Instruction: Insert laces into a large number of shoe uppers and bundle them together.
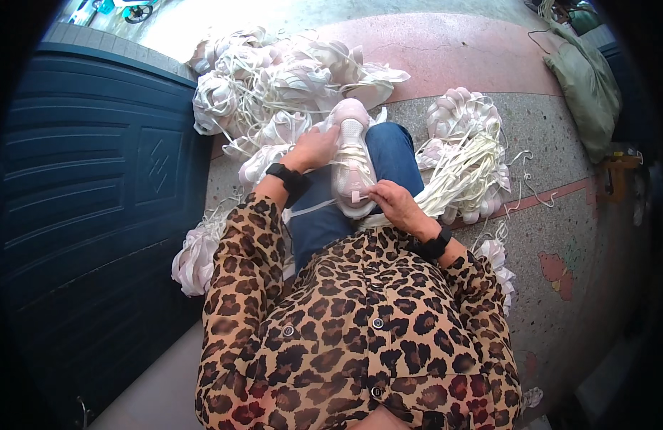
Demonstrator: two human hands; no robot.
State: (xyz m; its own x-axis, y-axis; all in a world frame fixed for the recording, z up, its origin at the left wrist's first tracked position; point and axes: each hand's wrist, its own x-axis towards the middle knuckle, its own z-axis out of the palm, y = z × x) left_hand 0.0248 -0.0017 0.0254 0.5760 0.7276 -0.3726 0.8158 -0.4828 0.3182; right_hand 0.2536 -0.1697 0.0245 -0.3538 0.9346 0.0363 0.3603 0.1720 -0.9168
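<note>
- Left hand (313, 149): fingers curled down over the upper side of a pale pink shoe (351, 159), gripping it near the toe end; a black wristband (283, 174) sits on the wrist.
- Right hand (394, 203): fingers bent and closed on the shoe's heel end, where a cream lace (380, 215) passes under the fingertips; a second black band (435, 244) circles this wrist.
- Shoe: rests lengthwise on the person's knee, in blue jeans (389, 154), toe pointing away, held between both hands.
- Surroundings: a heap of like shoes with loose laces (281, 79) lies on the speckled floor (554, 236) beyond the knee; a smaller laced bundle (464, 154) lies just right of it; a dark blue panel (95, 186) stands along the left edge.
</note>
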